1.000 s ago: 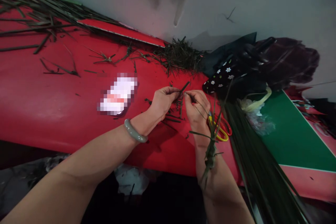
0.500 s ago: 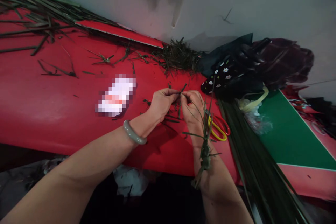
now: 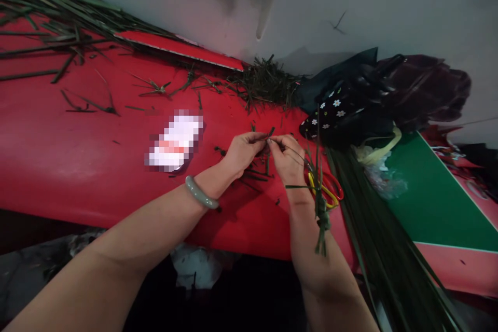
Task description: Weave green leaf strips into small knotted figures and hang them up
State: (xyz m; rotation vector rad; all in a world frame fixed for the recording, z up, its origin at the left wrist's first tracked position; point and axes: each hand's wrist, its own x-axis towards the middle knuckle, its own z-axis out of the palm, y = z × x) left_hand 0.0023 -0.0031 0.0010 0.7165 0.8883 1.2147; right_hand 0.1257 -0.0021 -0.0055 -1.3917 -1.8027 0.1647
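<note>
My left hand (image 3: 244,153) and my right hand (image 3: 288,157) meet fingertip to fingertip over the red table. Both pinch a thin dark green leaf strip (image 3: 271,132), whose end sticks up between them. Strands run from the right fingers to a knotted leaf piece (image 3: 322,212) that hangs over my right wrist and forearm. Beneath and beside the hands lie cut leaf scraps (image 3: 254,174). Scissors with red and yellow handles (image 3: 329,189) rest just right of my right wrist, partly covered by the hanging leaves.
A phone (image 3: 175,142) lies left of my hands. Long leaves (image 3: 385,238) spread at the right, by a green board (image 3: 439,197). Along the wall are a heap of trimmings (image 3: 268,82), a flowered dark cloth (image 3: 330,109), a dark plastic bag (image 3: 428,88) and a leaf bundle (image 3: 78,2).
The knotted leaf piece has swung right and slightly up along my right forearm. Both hands keep their pinch at nearly the same place.
</note>
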